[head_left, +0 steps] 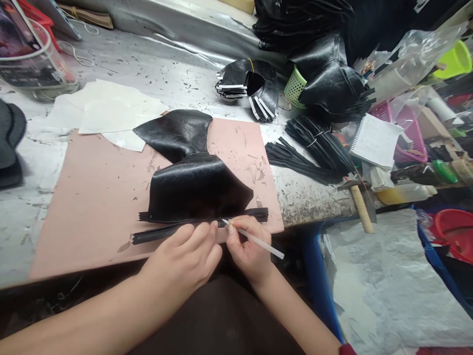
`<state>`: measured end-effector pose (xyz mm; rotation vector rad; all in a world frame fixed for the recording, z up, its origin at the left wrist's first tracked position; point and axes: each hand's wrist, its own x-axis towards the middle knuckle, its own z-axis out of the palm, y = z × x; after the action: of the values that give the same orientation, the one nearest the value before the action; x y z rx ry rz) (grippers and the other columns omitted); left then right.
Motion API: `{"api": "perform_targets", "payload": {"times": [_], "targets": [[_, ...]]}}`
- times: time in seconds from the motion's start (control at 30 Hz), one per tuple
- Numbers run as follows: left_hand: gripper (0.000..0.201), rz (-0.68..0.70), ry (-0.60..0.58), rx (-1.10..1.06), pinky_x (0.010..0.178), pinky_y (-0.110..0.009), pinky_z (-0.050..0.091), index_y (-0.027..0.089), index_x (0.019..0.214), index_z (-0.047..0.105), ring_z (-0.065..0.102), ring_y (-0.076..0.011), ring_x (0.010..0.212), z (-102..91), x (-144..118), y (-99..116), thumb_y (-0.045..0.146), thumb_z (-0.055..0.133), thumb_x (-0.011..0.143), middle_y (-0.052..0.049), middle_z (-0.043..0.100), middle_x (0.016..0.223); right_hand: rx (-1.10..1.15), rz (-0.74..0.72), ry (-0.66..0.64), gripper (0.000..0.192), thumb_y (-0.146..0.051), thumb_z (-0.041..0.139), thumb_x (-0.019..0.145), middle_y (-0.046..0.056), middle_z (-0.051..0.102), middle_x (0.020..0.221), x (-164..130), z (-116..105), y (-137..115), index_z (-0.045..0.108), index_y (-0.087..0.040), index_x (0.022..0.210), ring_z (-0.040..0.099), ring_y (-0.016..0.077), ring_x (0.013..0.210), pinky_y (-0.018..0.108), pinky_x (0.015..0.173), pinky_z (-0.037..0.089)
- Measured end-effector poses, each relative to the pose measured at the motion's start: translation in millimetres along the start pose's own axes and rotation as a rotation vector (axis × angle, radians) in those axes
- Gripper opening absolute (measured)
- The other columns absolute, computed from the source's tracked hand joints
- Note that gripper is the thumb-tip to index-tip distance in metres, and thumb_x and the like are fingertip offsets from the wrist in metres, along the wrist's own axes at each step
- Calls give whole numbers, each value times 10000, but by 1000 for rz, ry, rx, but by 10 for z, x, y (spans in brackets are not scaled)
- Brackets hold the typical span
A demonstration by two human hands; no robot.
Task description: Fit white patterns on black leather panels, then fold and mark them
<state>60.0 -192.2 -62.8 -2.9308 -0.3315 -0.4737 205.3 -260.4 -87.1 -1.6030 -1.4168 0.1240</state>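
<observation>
A black leather piece [195, 185] lies on a pink board [92, 197], with a second black piece [177, 133] behind it. Along its near edge runs a black zipper [155, 232]. My left hand [185, 256] presses flat on the zipper, fingertips at the leather's edge. My right hand [246, 246] pinches a thin white stick [258, 241], its tip touching the zipper tape beside my left fingertips.
White paper patterns [103, 111] lie behind the board. Stacks of black leather parts [247, 86], black strips [306, 153], a green basket [294, 88], a notebook [373, 140] and a hammer [360, 204] crowd the right. A clear plastic tub [33, 64] stands far left.
</observation>
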Motion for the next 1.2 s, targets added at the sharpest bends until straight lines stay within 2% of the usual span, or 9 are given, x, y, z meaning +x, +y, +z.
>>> {"api": "perform_targets", "payload": {"times": [0.3, 0.4, 0.5, 0.67, 0.73, 0.87, 0.97, 1.1, 1.2], "targets": [[202, 1, -6, 14, 709, -308, 403, 190, 728, 631, 560, -186, 867, -20, 22, -13, 135, 453, 808, -68, 682, 981, 83, 60, -5, 103, -110, 485, 732, -10, 539, 645, -34, -4, -35, 493, -209, 759, 549, 133, 561, 274, 518, 474], [219, -6, -6, -7, 720, -310, 395, 186, 731, 630, 559, -186, 876, -14, 16, -14, 103, 436, 790, -68, 679, 1009, 277, 101, 189, 99, -132, 432, 755, -25, 509, 611, -58, -93, -11, 474, -217, 730, 512, 123, 540, 264, 518, 441], [180, -2, -20, -32, 779, -323, 379, 180, 738, 614, 556, -198, 920, -26, 6, -8, 114, 452, 781, -64, 676, 1021, 117, 204, 385, 170, -212, 360, 778, -5, 490, 579, 8, -371, 159, 420, -215, 619, 489, 146, 558, 282, 540, 410], [121, 15, -91, -105, 780, -338, 376, 184, 871, 560, 571, -205, 855, -67, -55, -11, 239, 481, 797, -79, 633, 1079, -683, 594, -71, 190, -359, 457, 729, 6, 473, 503, 227, -859, 609, 476, -210, 612, 394, 155, 422, 276, 425, 285], [203, 19, -110, -127, 799, -340, 379, 167, 971, 527, 551, -221, 919, -60, -100, -17, 271, 481, 803, -119, 592, 1125, -782, 431, 3, 211, -391, 468, 753, 62, 566, 666, 265, -877, 632, 525, -188, 727, 467, 180, 483, 278, 416, 311], [255, -86, -130, -315, 812, -333, 414, 152, 1019, 477, 505, -239, 996, -76, -163, -13, 232, 500, 777, -144, 521, 1141, -582, -216, 318, 45, -177, 501, 794, 58, 571, 727, 230, -629, 220, 527, -164, 829, 523, 151, 563, 271, 515, 428], [230, -276, -129, -657, 720, -276, 465, 171, 929, 462, 529, -189, 877, -202, -156, -30, 134, 518, 709, -103, 494, 1050, -216, -547, 240, 165, -34, 500, 731, 40, 557, 697, 199, -318, -207, 527, -151, 843, 538, 139, 606, 244, 533, 454], [128, -513, 97, -1143, 670, -246, 474, 198, 785, 424, 522, -141, 788, -423, -182, -129, 112, 469, 702, -46, 457, 904, 9, -596, 24, 204, -4, 424, 705, 51, 572, 679, 196, 25, -521, 514, -156, 808, 512, 138, 590, 249, 497, 452], [62, -779, 252, -1194, 642, -258, 457, 203, 709, 421, 512, -139, 733, -466, -304, -288, 188, 435, 768, -22, 467, 813, -124, -546, -140, 201, -70, 437, 745, 98, 641, 823, 171, 194, -551, 555, -142, 891, 560, 197, 731, 327, 611, 487]]}}
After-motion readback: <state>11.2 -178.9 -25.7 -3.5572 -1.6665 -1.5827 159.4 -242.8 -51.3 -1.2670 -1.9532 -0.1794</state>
